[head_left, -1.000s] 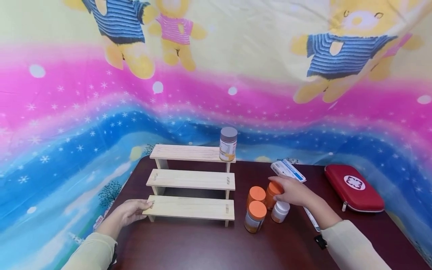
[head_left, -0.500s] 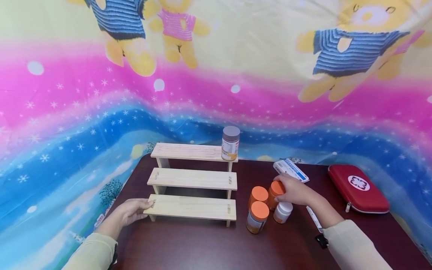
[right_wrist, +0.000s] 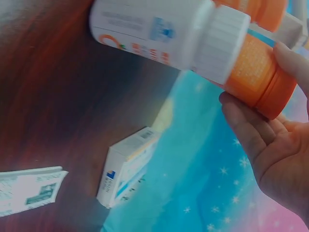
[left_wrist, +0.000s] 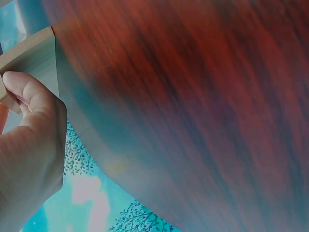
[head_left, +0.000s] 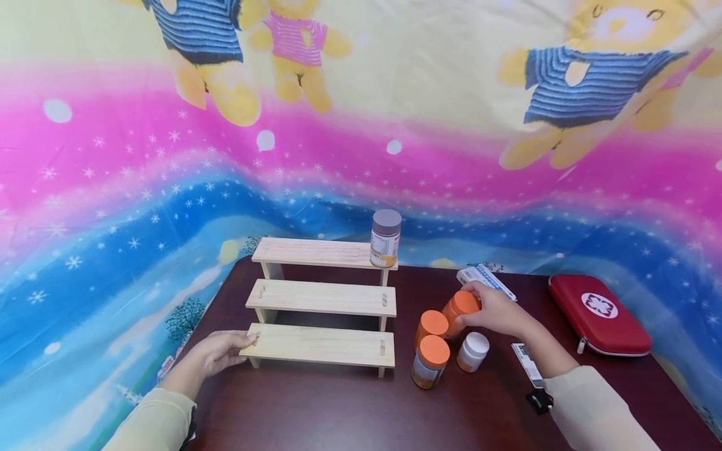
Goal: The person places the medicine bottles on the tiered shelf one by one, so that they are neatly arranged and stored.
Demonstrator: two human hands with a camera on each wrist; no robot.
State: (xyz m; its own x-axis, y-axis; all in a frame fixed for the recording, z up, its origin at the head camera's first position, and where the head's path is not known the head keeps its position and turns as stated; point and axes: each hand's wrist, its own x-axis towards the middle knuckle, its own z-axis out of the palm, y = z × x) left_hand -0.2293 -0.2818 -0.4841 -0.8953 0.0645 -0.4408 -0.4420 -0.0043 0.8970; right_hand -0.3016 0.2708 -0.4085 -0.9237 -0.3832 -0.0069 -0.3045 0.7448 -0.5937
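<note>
My right hand (head_left: 496, 311) grips an orange bottle (head_left: 462, 304) near its cap, thumb on one side and fingers on the other. The bottle leans slightly; in the right wrist view its orange body (right_wrist: 251, 70) is partly hidden behind a white bottle (right_wrist: 159, 29). Two more orange-capped bottles (head_left: 433, 352) stand just left of it, and the white bottle is in front. With its thumb on top, my left hand (head_left: 220, 352) pinches the left end of the lowest step of a wooden three-step rack (head_left: 321, 346). A grey-capped jar (head_left: 386, 239) stands on the top step's right end.
Behind the right hand lies a white and blue box (head_left: 485, 280). Another flat white box (head_left: 527, 363) is partly under the right forearm. A red zip case (head_left: 599, 316) sits at the table's right. A patterned cloth (head_left: 429, 175) hangs behind the table.
The orange bottle has risen a little and tilted in my right hand, away from the white bottle. My left hand stays on the rack. The head view has shifted slightly.
</note>
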